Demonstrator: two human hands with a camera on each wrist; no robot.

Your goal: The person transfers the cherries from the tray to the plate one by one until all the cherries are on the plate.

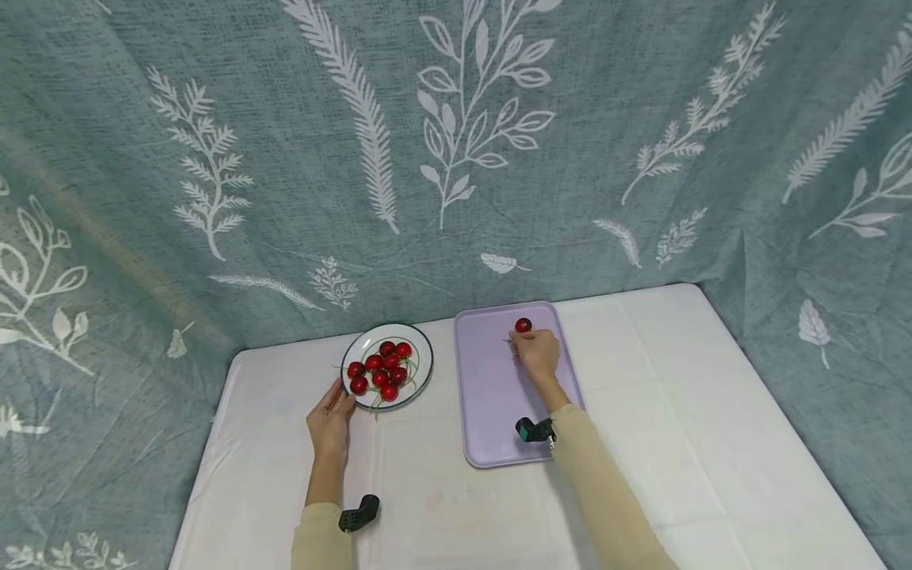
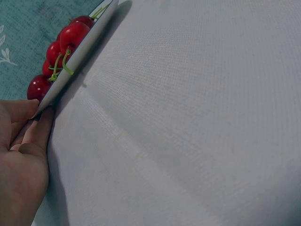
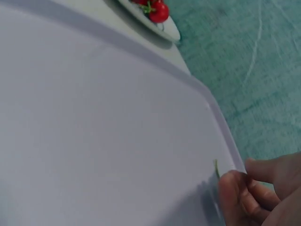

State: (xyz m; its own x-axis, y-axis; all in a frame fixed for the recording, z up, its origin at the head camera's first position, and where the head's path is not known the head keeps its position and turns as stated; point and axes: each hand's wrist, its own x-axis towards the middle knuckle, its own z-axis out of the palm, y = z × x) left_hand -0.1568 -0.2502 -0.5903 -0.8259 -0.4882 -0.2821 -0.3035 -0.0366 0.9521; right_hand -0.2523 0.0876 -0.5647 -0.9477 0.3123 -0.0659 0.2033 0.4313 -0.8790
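Left hand at plate rim; right hand at lone cherry on tray.

Left hand (image 1: 331, 419) rests on the worktop (image 1: 677, 412), fingers straight and relaxed, fingertips (image 2: 44, 120) touching the plate (image 1: 422, 372) rim at its 7 o'clock. Nothing is gripped. The plate carries a cluster of cherries (image 1: 381, 369) with green stems. Tray (image 1: 492, 404) lies just beside the plate, at its 3 o'clock, apart from it. Right hand (image 1: 536, 353) sits over the tray's far end, fingers curled together; a green stem (image 3: 217, 168) shows at the fingertips (image 3: 230, 186), but whether it is pinched cannot be told. One cherry (image 1: 523, 324) lies on the tray at 11 o'clock of this hand, just beside the fingertips.
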